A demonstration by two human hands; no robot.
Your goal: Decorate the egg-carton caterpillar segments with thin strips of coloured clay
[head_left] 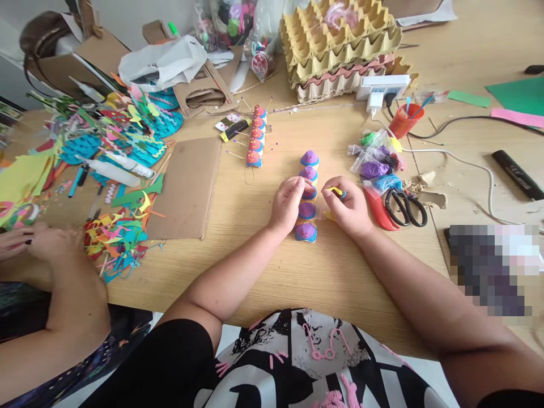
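Observation:
A strip of egg-carton cups (306,211), coated in blue with purple tops, lies lengthwise in front of me. At its left side, my left hand (288,203) has thumb and fingers pressed together over the middle cups; what they hold, if anything, is hidden. Just right of the strip, my right hand (346,207) is closed in a pinch, with a small yellow and blue piece (337,192) showing between its fingers. Farther off stands a finished-looking egg-carton caterpillar (256,136) with red-orange humps, blue edges and thin sticks at its sides.
Scissors (406,208), bagged modelling clay (376,161) and a red cup (407,120) lie to the right. Egg trays (340,48) are stacked behind. Cardboard (185,190) and paper scraps (114,241) cover the left, beside another person's hands (46,243). A white cable (463,158) crosses the right side.

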